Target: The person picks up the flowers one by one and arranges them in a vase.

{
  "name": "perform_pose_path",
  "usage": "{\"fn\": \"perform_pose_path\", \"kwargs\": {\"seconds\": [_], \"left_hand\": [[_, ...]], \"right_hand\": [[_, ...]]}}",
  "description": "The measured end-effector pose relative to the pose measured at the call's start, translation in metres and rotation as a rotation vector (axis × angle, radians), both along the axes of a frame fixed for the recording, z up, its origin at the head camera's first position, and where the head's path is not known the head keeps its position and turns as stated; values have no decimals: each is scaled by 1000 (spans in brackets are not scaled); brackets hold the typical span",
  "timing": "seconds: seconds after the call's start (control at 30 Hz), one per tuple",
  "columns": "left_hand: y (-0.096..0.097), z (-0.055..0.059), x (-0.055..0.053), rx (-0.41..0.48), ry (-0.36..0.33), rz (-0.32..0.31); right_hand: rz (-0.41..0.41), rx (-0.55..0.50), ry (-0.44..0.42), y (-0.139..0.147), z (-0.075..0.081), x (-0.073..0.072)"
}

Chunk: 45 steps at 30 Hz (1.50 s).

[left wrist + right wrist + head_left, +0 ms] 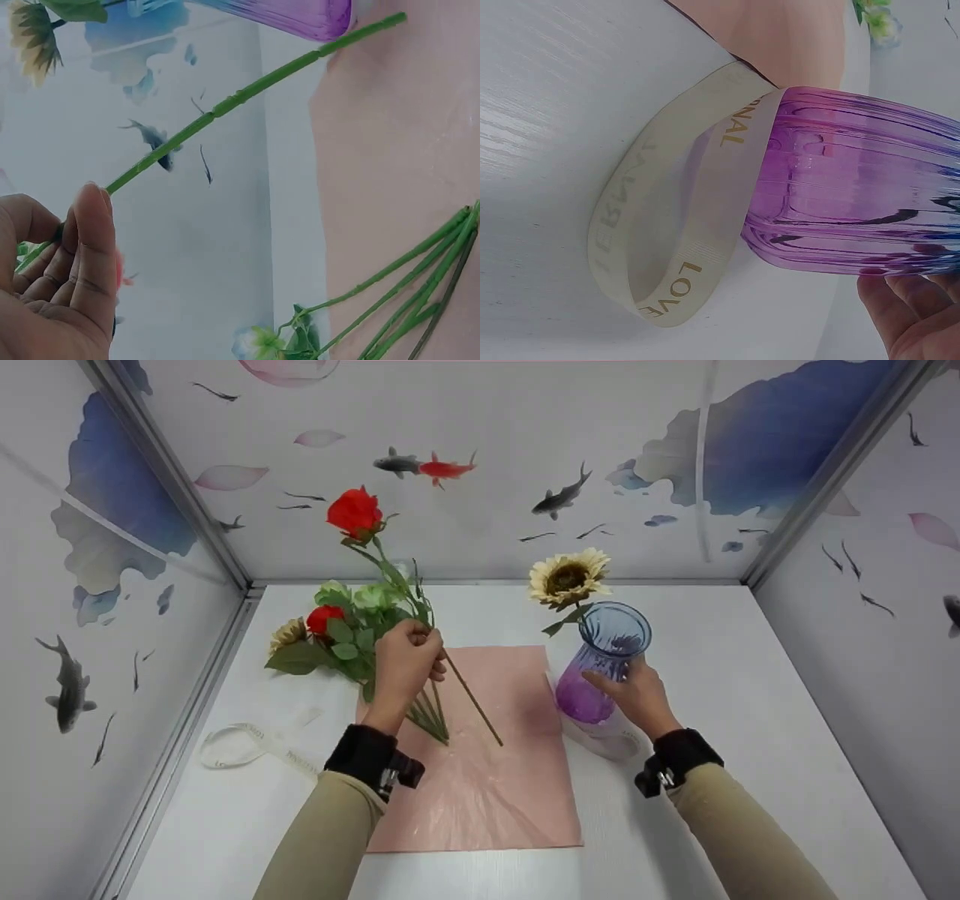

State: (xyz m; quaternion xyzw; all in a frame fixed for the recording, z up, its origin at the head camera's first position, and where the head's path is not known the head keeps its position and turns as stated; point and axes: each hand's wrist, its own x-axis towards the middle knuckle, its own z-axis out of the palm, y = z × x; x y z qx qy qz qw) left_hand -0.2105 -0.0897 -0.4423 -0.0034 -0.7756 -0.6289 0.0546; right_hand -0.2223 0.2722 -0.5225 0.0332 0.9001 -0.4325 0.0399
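Note:
In the head view my left hand (pixel 405 664) pinches the stem of a red rose (pixel 355 514), its bloom up and its lower end slanting down to the right. The left wrist view shows this bare green stem (pixel 225 105) between thumb and fingers. My right hand (pixel 639 697) grips a blue-to-purple glass vase (pixel 585 694), which tilts a little. A cream sunflower (pixel 568 577) leans out over the vase's left rim. Behind and beneath my left hand lies a bunch of flowers (pixel 352 641) with red, green and yellow blooms; the hand partly hides it.
Pink wrapping paper (pixel 487 802) lies flat on the white table (pixel 757 720). One printed ribbon (pixel 232 746) curls at the left. Another ribbon (pixel 682 292) loops by the vase's base. Printed panels (pixel 495 405) wall in the table at the back and sides.

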Motion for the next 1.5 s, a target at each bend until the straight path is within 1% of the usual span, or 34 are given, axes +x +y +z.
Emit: {"fn": "perform_pose_path", "kwargs": {"seconds": [0.17,0.37,0.47,0.63,0.77,0.97,1.13,1.33,1.43,1.5], "left_hand": [[1,4,3,128,-7,11],[8,12,7,208,30,18],[11,16,10,240,42,0],[15,24,16,261,85,-31],[16,28,20,278,131,-38],[19,33,25,275,154,-50],[24,37,26,284,185,-57],[31,42,28,333,232,-56],[33,45,27,339,258,-49],[35,46,26,325,278,-42]], "right_hand": [[2,2,-10,0,0,-1],[0,-3,1,1,1,-1],[-3,0,3,1,1,0],[-6,0,-3,0,1,0],[-7,-13,-12,-1,1,-1],[-5,8,14,0,0,0],[-7,20,15,-1,0,0],[-11,4,2,-2,0,0],[-8,10,3,-2,1,0],[-8,18,13,-1,1,0]]}}
